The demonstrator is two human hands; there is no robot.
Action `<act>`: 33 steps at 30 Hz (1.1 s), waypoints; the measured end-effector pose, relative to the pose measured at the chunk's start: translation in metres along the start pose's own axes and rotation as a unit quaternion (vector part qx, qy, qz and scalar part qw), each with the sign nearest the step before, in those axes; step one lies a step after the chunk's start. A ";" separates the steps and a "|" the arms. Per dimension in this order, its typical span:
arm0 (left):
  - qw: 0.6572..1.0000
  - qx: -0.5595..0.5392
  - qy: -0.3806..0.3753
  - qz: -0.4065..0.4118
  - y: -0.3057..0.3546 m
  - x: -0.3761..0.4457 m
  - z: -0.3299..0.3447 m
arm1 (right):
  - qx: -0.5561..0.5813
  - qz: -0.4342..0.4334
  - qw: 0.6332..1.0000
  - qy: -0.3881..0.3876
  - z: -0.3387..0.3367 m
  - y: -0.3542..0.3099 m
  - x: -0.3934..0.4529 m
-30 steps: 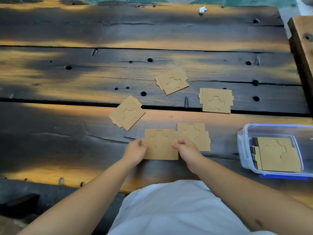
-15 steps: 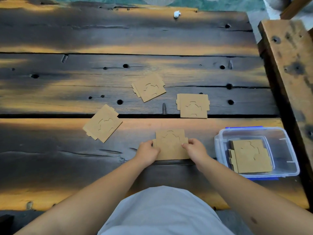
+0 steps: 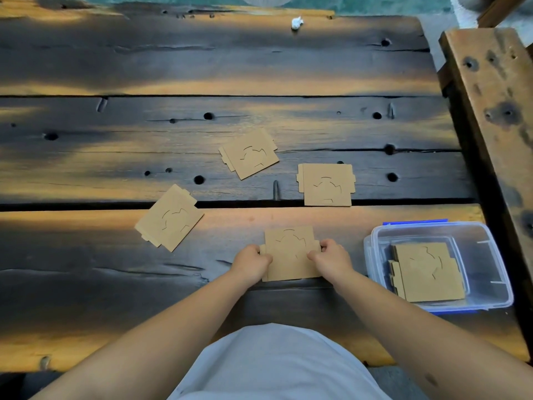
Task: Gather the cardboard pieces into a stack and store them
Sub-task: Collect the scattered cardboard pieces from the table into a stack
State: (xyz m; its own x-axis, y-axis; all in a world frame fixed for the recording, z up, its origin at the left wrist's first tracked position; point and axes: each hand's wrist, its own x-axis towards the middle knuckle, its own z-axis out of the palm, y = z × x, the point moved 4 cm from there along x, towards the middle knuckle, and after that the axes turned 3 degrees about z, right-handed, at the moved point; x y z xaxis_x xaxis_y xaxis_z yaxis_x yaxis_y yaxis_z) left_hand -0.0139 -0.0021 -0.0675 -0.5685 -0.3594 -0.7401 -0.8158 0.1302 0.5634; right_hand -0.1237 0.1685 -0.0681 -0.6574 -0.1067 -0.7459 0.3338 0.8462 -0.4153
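Observation:
A small stack of brown cardboard pieces (image 3: 290, 252) lies on the dark wooden table (image 3: 202, 67) near its front edge. My left hand (image 3: 251, 259) grips the stack's left side and my right hand (image 3: 331, 258) grips its right side. Three more cardboard pieces lie loose: one at the left (image 3: 170, 217), one tilted in the middle (image 3: 249, 153), one to the right (image 3: 326, 184). A clear plastic box with blue trim (image 3: 490, 255) stands to the right of my hands, and a stack of cardboard (image 3: 427, 272) lies inside it.
A thick wooden beam (image 3: 496, 105) runs along the table's right side, just beyond the box. A small white scrap (image 3: 296, 23) lies near the far edge. Gaps and holes mark the planks. My white shirt (image 3: 274, 368) fills the bottom.
A piece that lay beside the one in my hands a second ago now lies together with it as one stack between both hands. The view shifted right.

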 end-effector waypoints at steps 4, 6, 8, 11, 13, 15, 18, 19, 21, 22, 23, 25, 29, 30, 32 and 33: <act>1.000 -0.004 -0.003 -0.013 -0.006 0.002 -0.003 | 0.058 0.029 0.998 -0.008 0.003 0.008 -0.001; 1.000 0.007 0.004 -0.009 -0.009 0.001 -0.004 | 0.090 0.038 0.995 -0.007 0.006 0.013 -0.003; 1.000 0.030 0.007 0.000 -0.013 -0.001 -0.004 | 0.107 0.043 0.993 0.005 0.009 0.017 -0.007; 0.998 0.060 0.014 0.013 -0.021 -0.005 -0.007 | 0.111 0.050 0.992 0.020 0.013 0.021 -0.012; 0.997 0.064 0.027 0.010 -0.029 -0.008 -0.012 | 0.112 0.042 0.993 0.016 0.018 0.021 -0.016; 0.998 0.053 0.042 0.001 -0.038 -0.014 -0.020 | 0.115 0.035 0.993 0.011 0.025 0.017 -0.021; 0.997 0.033 0.074 -0.017 -0.054 -0.025 -0.035 | 0.128 0.029 0.991 0.003 0.040 0.009 -0.031; 0.996 0.025 0.085 -0.020 -0.059 -0.029 -0.042 | 0.136 0.028 0.990 -0.003 0.046 0.005 -0.036; 0.994 0.009 0.104 -0.017 -0.070 -0.036 -0.056 | 0.144 0.021 0.989 -0.019 0.060 -0.004 -0.046; 0.993 0.004 0.114 -0.014 -0.076 -0.039 -0.064 | 0.145 0.015 0.989 -0.028 0.069 -0.009 -0.050; 0.992 0.002 0.124 -0.012 -0.082 -0.042 -0.073 | 0.146 0.008 0.989 -0.038 0.077 -0.014 -0.055; 0.991 0.009 0.136 -0.009 -0.093 -0.048 -0.091 | 0.139 -0.008 0.989 -0.051 0.094 -0.024 -0.066; 0.989 0.038 0.143 0.002 -0.113 -0.054 -0.126 | 0.150 -0.019 0.986 -0.064 0.126 -0.040 -0.088; 0.989 0.043 0.142 0.006 -0.119 -0.055 -0.138 | 0.153 -0.017 0.986 -0.065 0.136 -0.046 -0.092; 0.989 0.051 0.139 0.012 -0.121 -0.054 -0.151 | 0.152 -0.010 0.986 -0.062 0.147 -0.052 -0.096; 0.989 0.055 0.137 0.017 -0.122 -0.053 -0.160 | 0.155 -0.004 0.986 -0.058 0.153 -0.057 -0.097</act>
State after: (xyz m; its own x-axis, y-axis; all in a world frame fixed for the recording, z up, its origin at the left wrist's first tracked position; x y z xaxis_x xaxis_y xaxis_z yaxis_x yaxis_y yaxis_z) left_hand 0.1332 -0.1468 -0.0382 -0.5574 -0.5879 -0.5862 -0.8125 0.2410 0.5309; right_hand 0.0248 0.0508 -0.0516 -0.5859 -0.1875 -0.7884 0.5308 0.6463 -0.5481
